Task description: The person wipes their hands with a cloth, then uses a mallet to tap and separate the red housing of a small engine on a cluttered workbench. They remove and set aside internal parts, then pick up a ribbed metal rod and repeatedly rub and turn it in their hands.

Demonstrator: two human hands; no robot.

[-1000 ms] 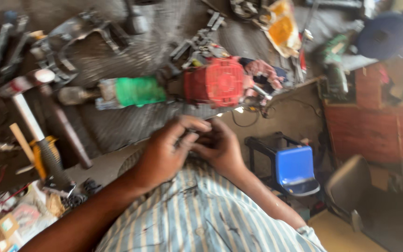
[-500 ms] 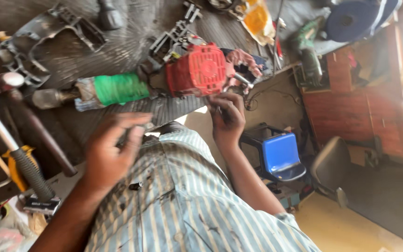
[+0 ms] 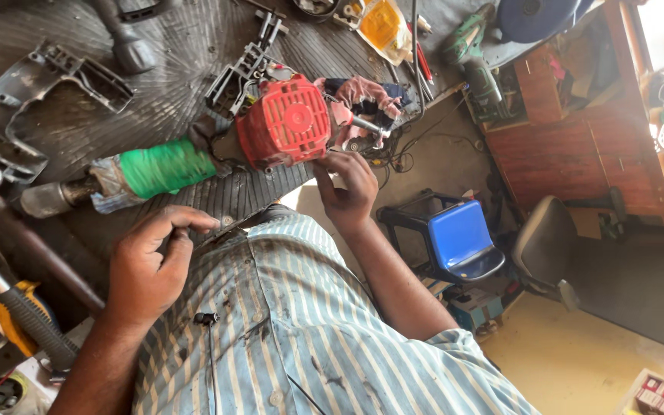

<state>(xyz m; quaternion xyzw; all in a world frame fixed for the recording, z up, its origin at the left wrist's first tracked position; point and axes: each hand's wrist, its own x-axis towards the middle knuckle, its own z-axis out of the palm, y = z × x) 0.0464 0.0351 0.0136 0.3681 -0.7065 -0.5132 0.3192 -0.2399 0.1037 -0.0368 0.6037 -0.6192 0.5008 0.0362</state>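
Cluttering ribbed workbench mat (image 3: 155, 92), red power tool (image 3: 286, 123), right hand (image 3: 347, 188) fingertips touching it, left hand (image 3: 147, 269) loosely curled, empty

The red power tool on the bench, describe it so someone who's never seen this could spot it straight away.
Start at the dark ribbed mat covering the workbench. Near its front edge, just above the striped shirt, lies the power tool, with the right hand touching its underside. Only it has a bright red ribbed housing, joined to a green-wrapped barrel.

The left hand (image 3: 147, 265) hovers with fingers curled and pinched just below the red power tool (image 3: 286, 127), while the right hand (image 3: 347, 188), arm bent, touches that tool's lower edge with its fingertips.
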